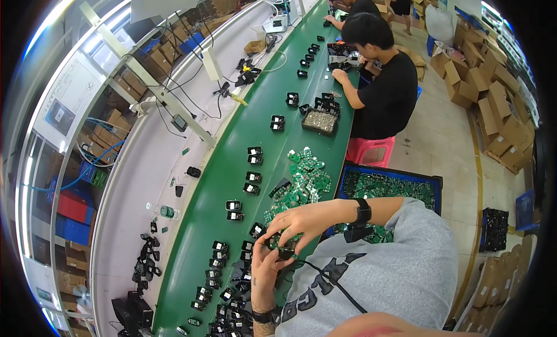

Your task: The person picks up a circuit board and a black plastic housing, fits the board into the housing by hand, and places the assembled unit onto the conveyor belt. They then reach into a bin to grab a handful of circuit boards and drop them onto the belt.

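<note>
Near the belt's right edge, both my hands close around a small black plastic housing (pixel 286 254) with a green circuit board in it. My left hand (pixel 264 272) grips its left side from below. From above, my right hand (pixel 307 222) reaches over it, fingers bent down onto the board. Part of the housing is hidden behind the fingers. Just beyond lies a loose pile of green circuit boards (pixel 310 173). Many black housings (pixel 232 314) crowd the belt to the left of and below my left hand.
The green belt (pixel 197 221) runs away from me, with black housings (pixel 234 210) set along it in pairs. A blue crate (pixel 438 189) of circuit boards stands at my right. Beyond it a co-worker (pixel 386 87) sits on a pink stool (pixel 371 151). Cardboard boxes (pixel 499 111) line the right side.
</note>
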A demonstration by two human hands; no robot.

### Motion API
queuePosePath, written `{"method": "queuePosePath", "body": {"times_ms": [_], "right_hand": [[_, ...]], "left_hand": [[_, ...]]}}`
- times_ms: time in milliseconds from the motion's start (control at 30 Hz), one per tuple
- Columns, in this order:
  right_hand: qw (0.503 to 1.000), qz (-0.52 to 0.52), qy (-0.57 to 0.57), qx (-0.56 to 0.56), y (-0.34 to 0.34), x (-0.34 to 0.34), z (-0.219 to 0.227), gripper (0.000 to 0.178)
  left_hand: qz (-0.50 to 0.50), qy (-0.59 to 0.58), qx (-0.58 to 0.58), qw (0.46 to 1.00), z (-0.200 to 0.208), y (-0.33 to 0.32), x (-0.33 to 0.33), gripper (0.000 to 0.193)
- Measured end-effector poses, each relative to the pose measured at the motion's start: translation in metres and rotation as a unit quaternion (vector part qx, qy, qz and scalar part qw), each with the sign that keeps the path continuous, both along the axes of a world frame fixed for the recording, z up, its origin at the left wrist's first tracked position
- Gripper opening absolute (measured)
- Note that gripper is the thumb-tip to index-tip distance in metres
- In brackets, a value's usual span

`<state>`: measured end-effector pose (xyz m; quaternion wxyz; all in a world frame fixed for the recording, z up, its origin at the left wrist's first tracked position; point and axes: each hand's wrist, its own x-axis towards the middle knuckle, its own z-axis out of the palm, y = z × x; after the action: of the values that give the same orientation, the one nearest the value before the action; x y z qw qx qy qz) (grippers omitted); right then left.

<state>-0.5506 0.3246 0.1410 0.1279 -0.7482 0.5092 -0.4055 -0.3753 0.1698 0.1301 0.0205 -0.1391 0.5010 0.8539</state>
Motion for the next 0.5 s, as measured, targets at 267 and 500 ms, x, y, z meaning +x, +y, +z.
{"method": "queuePosePath", "body": {"times_ms": [267, 500], "right_hand": [[0.999, -0.008, 0.036, -0.018, 0.002, 0.009, 0.008, 0.040], [0.993, -0.095, -0.066, 0.020, -0.002, 0.020, 0.009, 0.039]], "left_hand": [[-0.008, 0.004, 0.058, 0.998, -0.007, -0.011, 0.010, 0.047], [0.020, 0.049, -0.064, 0.997, 0.000, -0.005, 0.014, 0.052]]}}
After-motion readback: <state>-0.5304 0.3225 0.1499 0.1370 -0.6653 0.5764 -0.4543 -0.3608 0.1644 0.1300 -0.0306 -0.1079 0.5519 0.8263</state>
